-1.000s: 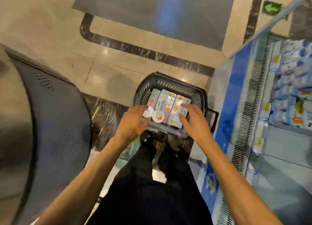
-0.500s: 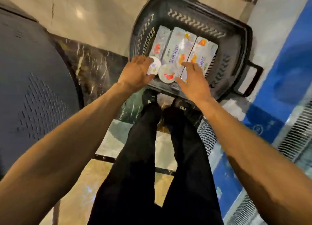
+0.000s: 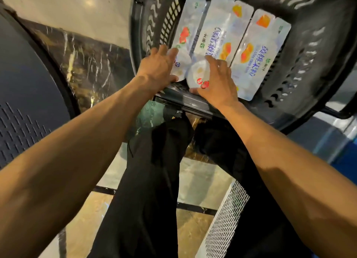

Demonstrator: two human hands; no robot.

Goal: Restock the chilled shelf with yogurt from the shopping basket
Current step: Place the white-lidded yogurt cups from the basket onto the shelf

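A black plastic shopping basket (image 3: 301,50) stands on the floor in front of my feet. Inside lie three long white yogurt multipacks (image 3: 222,31) side by side, printed with strawberry and peach pictures. Two single round yogurt cups sit at the near end. My left hand (image 3: 156,70) curls around the left cup (image 3: 180,64). My right hand (image 3: 218,79) wraps its fingers and thumb around the strawberry-labelled cup (image 3: 197,74). The chilled shelf is out of view.
A dark grey curved cabinet (image 3: 25,87) with vent slots fills the left side. My black trouser legs (image 3: 154,180) stand just behind the basket. A blue cooler base and a metal grille (image 3: 228,215) run along the right.
The camera has dropped much closer to the basket. Both hands moved from hovering over the cups to closing around one cup each.
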